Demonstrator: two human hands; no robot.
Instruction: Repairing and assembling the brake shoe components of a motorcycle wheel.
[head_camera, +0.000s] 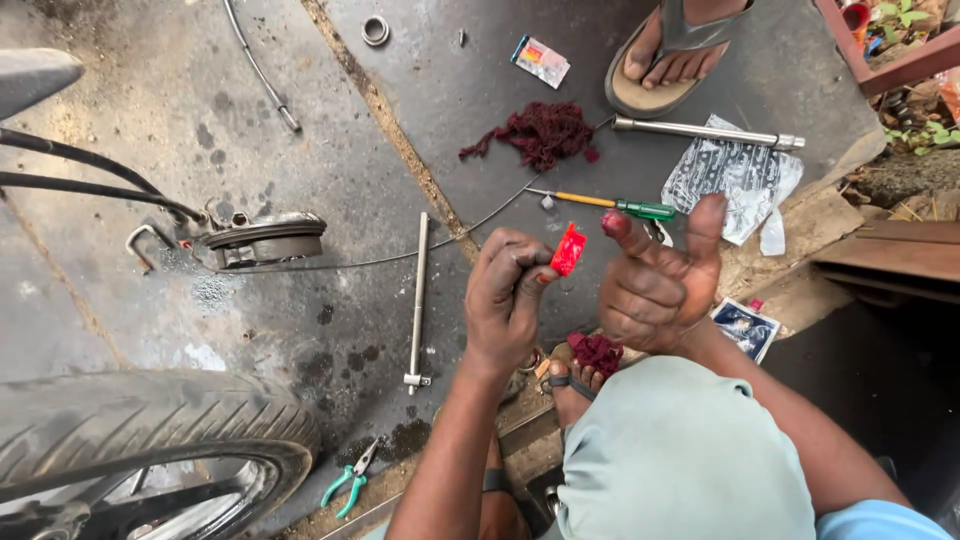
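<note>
My left hand pinches a small red sachet between thumb and fingers, holding it up in front of me. My right hand is beside it, thumb raised and forefinger extended; a dab of red grease sits on the fingertip next to the sachet. A wad of dark red cotton waste lies on my foot just below the right hand.
On the oily concrete lie a steel axle rod, a brake drum plate with cable, a green-handled screwdriver, more red cotton waste, a chrome bar, green pliers. A tyre is lower left; another person's sandalled foot is at top.
</note>
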